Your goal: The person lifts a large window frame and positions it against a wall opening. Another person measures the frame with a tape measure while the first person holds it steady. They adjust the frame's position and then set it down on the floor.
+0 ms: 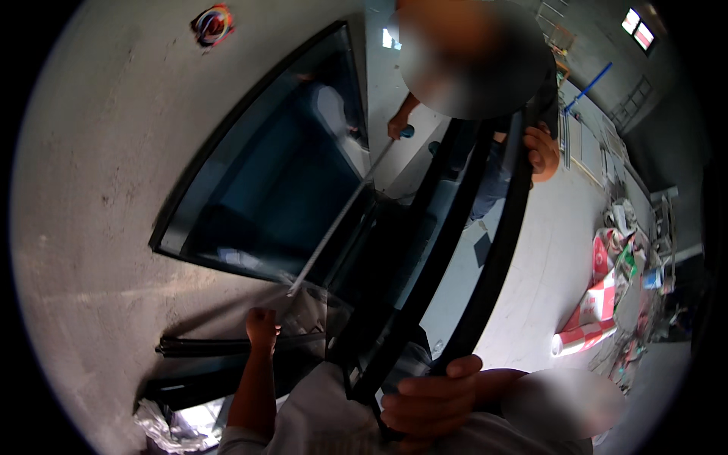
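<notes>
My right hand (431,402) is wrapped round the lower end of a black-edged frame (497,262), which slants up toward a co-worker. Further left, my left hand (262,327) is closed with curled fingers; I cannot make out whether anything is in it. Just above it ends a thin metal strip that looks like a tape measure blade (334,224). The blade runs up to a dark blue-green tape case (407,131) in the co-worker's hand (397,123). Their other hand (540,152) grips the frame's far end. Behind the blade, a large dark glass pane (265,167) with black edges leans at the wall.
Black frame pieces (205,346) and crumpled clear plastic wrap (171,432) lie at the lower left. Coloured wires stick out of a wall hole (212,25). On the right lie a red-and-white checked roll (588,318), scattered rubbish and a blue pole (590,89).
</notes>
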### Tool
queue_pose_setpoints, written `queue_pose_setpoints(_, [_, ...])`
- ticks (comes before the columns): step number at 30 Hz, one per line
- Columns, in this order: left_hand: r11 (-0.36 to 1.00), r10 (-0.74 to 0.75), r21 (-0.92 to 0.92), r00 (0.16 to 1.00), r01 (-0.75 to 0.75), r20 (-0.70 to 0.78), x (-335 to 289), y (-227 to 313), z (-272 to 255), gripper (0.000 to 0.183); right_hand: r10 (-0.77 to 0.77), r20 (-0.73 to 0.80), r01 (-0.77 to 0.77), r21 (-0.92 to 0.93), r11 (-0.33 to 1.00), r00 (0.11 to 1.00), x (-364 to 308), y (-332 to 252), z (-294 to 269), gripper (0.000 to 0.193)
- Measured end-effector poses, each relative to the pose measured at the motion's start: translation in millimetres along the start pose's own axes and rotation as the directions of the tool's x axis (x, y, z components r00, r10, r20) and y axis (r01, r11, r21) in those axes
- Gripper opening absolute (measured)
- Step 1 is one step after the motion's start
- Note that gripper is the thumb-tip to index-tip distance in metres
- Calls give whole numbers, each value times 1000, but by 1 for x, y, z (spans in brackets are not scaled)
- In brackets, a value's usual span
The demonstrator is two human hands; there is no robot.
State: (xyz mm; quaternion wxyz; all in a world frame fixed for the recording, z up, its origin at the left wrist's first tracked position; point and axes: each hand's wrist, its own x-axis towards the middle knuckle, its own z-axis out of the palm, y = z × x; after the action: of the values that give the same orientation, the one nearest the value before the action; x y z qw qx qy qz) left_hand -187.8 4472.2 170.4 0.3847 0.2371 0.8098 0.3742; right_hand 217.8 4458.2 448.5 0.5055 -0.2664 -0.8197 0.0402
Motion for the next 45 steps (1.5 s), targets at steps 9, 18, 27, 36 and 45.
queue_pose_setpoints(9, [934,-333,243,883,261,331,-4,-154,-52,19,-30,60,34,-60,998,998,-20,-1,-10,39])
queue_pose_setpoints(18, [856,-490,290,851,429,188,-37,-175,-52,26,10,-113,-12,-17,1000,994,-7,-1,0,36])
queue_pose_setpoints(27, [931,-328,242,917,273,226,-29,-155,-27,28,-10,-49,7,-54,999,999,-15,-1,-13,39])
queue_pose_setpoints(36, [911,-332,341,902,231,275,-17,-172,-29,22,-9,6,9,-55,998,1000,-29,-3,-22,39])
queue_pose_setpoints(45, [896,-384,338,885,289,263,-31,-151,-31,25,-55,154,67,-77,995,987,-34,1,-34,41])
